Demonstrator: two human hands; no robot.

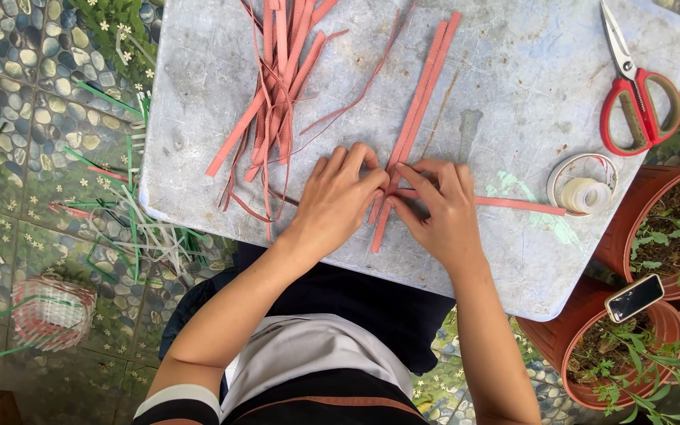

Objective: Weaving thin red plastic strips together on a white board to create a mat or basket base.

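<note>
Pinching seen at crossing of pink strips (403, 149) at mid desk (198, 94): left hand (338, 201) and right hand (442, 208) both closed on it. Risk judged: thin, flat, springy strips slide apart if grip eased. Loose strip bundle (277, 94) lies beside; red scissors (635, 94), glossy tape roll (584, 189) well apart.

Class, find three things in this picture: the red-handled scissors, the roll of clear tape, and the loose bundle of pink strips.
Red-handled scissors (641, 110): head view, on the handle loops.
Roll of clear tape (584, 194): head view, on the roll's side.
Loose bundle of pink strips (277, 102): head view, on the bundle's middle.
</note>
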